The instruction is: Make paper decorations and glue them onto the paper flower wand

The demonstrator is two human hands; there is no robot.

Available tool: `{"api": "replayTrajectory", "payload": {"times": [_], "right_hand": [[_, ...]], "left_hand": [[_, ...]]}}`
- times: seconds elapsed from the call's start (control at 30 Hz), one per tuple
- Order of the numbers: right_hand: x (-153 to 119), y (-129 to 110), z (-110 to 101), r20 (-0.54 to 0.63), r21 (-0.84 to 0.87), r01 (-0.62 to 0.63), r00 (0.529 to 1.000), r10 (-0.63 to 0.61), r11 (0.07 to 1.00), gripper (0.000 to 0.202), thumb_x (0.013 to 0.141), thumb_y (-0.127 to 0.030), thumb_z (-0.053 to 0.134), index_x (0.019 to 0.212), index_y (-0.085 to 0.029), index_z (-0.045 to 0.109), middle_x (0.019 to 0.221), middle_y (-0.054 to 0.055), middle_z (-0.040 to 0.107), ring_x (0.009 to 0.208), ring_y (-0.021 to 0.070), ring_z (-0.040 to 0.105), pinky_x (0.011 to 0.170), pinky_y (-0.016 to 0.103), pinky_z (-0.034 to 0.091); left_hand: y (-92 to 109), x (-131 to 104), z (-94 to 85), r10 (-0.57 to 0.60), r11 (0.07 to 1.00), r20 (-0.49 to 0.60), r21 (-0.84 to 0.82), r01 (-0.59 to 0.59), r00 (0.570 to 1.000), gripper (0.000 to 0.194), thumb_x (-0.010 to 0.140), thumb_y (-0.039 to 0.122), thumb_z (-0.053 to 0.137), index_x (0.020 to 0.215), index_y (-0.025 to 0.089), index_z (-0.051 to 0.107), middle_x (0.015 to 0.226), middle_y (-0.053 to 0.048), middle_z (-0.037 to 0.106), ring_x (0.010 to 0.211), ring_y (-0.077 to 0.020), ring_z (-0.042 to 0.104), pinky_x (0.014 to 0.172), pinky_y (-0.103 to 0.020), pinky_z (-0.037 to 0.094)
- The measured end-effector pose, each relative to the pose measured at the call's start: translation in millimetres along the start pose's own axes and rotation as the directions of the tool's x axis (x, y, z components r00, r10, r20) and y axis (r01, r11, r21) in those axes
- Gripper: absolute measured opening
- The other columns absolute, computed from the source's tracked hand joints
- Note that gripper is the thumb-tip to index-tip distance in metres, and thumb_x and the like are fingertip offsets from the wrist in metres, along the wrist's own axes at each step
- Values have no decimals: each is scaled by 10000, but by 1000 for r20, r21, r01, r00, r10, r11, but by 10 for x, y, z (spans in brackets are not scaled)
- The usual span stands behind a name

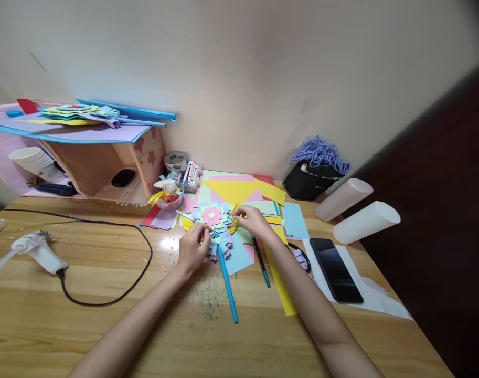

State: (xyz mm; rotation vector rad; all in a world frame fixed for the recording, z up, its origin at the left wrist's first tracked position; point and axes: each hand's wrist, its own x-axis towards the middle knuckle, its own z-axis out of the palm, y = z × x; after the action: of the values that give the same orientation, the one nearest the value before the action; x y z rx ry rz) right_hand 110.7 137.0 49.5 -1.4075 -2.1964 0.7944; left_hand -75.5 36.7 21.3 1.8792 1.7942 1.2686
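Note:
A layered paper flower [212, 216] with a pink centre and pale scalloped layers lies on the wooden table, its blue paper stem [227, 286] pointing toward me. My left hand [192, 245] is at the flower's lower left edge, fingers curled in and thumb near the forefinger; anything between them is too small to make out. At the flower's right side my right hand [252, 220] pinches the tip of a yellow paper leaf [233, 226]. Another yellow piece [187, 224] shows at the flower's left.
A glue gun [40, 252] with a looping black cord lies left. Coloured sheets [243, 191], a pen [262, 261], scissors and a phone [336, 270] lie around. White rolls [367, 222] and a black bag [312, 181] stand right. A box [145, 157] and cup of scraps stand behind left.

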Motion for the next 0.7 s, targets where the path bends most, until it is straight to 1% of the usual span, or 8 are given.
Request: {"api": "replayTrajectory", "payload": {"times": [0.13,0.33,0.4,0.47,0.57,0.63,0.7], "right_hand": [[109,29,90,31,31,-54,998,53,998,78,733,-210,602,743,-172,670,816,49,698,748,166,604,661,260,420],[147,79,162,29,89,-150,989,148,985,113,709,-248,621,764,-160,663,753,48,690,705,160,615,621,246,430],[156,96,171,36,116,-158,987,155,981,111,704,-250,620,750,-157,658,737,43,687,692,155,616,617,243,432],[171,122,172,47,148,-161,987,156,976,111,706,-252,612,738,-153,652,732,40,687,679,149,619,614,239,436],[184,152,145,50,191,-161,987,154,968,125,709,-263,608,723,-144,643,727,44,686,666,145,621,616,240,444],[165,127,105,44,213,-153,988,147,965,131,706,-272,616,722,-144,640,731,44,686,665,144,621,619,243,449],[107,37,54,56,243,-114,993,104,963,127,705,-274,625,731,-151,644,742,38,688,671,143,621,623,243,455]], "left_hand": [[-59,-1,-29,-49,999,14,-24,49,999,177,869,241,395,796,198,550,707,13,575,591,-116,488,600,-227,366],[-170,-27,-40,-119,988,-9,-103,117,993,188,869,253,401,777,193,554,723,7,585,594,-115,493,589,-225,369],[-190,-43,-27,-136,984,17,-112,137,991,184,869,252,406,785,191,558,707,9,576,582,-114,484,580,-226,363],[-199,-59,-10,-145,982,68,-114,152,987,176,871,250,405,799,190,554,673,15,556,568,-115,476,573,-228,359],[-189,-76,7,-110,988,132,-94,123,985,170,879,243,401,803,190,544,645,19,535,561,-117,473,574,-233,355],[-159,-83,9,-58,995,146,-76,70,988,175,889,240,392,821,193,547,686,8,553,591,-122,489,593,-237,363],[-107,-87,8,-3,998,155,-65,13,988,175,900,240,386,882,200,555,771,-11,576,652,-129,517,634,-242,386]]}}
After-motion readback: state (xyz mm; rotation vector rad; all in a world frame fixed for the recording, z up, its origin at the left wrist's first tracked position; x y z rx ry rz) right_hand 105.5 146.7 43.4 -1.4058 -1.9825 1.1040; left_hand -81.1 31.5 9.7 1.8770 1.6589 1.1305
